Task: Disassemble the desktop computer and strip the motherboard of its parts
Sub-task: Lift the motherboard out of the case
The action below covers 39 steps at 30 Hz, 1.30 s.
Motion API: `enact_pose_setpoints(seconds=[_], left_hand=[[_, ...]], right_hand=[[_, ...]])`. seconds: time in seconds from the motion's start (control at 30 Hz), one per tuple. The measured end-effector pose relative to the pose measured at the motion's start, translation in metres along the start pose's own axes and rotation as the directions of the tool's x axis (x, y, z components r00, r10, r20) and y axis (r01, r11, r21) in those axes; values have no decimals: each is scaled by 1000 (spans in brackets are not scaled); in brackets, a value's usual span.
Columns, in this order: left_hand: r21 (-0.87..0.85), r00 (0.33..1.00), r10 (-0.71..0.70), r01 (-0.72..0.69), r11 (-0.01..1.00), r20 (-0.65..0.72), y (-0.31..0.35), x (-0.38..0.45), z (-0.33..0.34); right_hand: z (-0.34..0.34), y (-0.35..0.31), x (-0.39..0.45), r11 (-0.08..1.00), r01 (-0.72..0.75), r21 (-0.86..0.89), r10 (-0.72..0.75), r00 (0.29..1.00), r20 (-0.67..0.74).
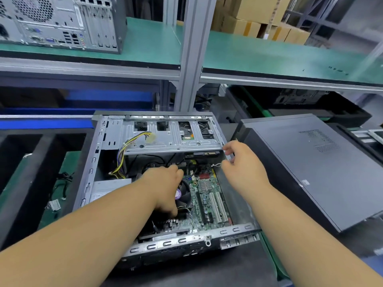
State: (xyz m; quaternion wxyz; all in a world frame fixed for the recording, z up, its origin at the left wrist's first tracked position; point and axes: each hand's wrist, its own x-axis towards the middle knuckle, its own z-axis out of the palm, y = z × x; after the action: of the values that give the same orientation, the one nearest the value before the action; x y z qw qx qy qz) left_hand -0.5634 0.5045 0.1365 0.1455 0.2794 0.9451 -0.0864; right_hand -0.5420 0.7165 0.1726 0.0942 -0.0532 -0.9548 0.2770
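Observation:
The open desktop case [99,162] lies on its side in front of me. Inside are the green motherboard [207,199], the CPU fan [183,196], a silver drive cage [165,137] and a yellow-black power cable bundle [122,160]. My left hand [163,187] reaches into the case over the fan. Its fingertips dip among black cables below the drive cage, and the fingers hide what they touch. My right hand [242,164] hovers at the case's right wall, beside the cage's corner. Its fingers are loosely curled and apart, with a small white tie [215,165] just off the thumb.
The removed dark grey side panel [310,172] lies to the right. Black foam trays [31,162] and loose cables [62,183] are on the left. An aluminium post [190,59] rises behind the case. On the green shelf above stands another tower [62,23], with cardboard boxes [259,15].

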Motion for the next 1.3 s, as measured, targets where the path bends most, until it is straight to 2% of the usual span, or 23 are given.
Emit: enact_pose_setpoints(seconds=[0.4,0.57,0.67,0.73,0.83,0.9,0.97,1.1,1.3], left_hand=[[-107,993,-117,119,987,18,-8,12,3],[-177,980,-199,196,965,1,-9,16,5],[-190,974,-224,223,956,18,-10,17,6],[-179,970,-241,242,954,30,-10,16,8],[-154,959,-258,274,949,119,-11,13,7],[-134,956,-245,267,954,159,-11,8,4],[-114,966,-221,237,965,132,-12,1,0],[-2,978,-207,207,978,-38,-20,-16,-13],[-38,983,-162,160,986,-86,-26,-35,-15]], right_hand=[[0,2,2,998,50,28,-52,997,57],[6,-4,-4,983,185,17,-186,974,130],[11,-9,-7,969,245,-40,-230,946,228],[14,-13,-9,961,262,-85,-218,913,344],[23,-22,-13,948,277,-157,-162,843,512],[28,-28,-14,954,236,-184,-87,809,581],[35,-33,-11,955,206,-215,-31,787,616],[48,-43,-9,952,190,-239,21,740,672],[59,-46,-13,962,206,-179,-29,727,686]])
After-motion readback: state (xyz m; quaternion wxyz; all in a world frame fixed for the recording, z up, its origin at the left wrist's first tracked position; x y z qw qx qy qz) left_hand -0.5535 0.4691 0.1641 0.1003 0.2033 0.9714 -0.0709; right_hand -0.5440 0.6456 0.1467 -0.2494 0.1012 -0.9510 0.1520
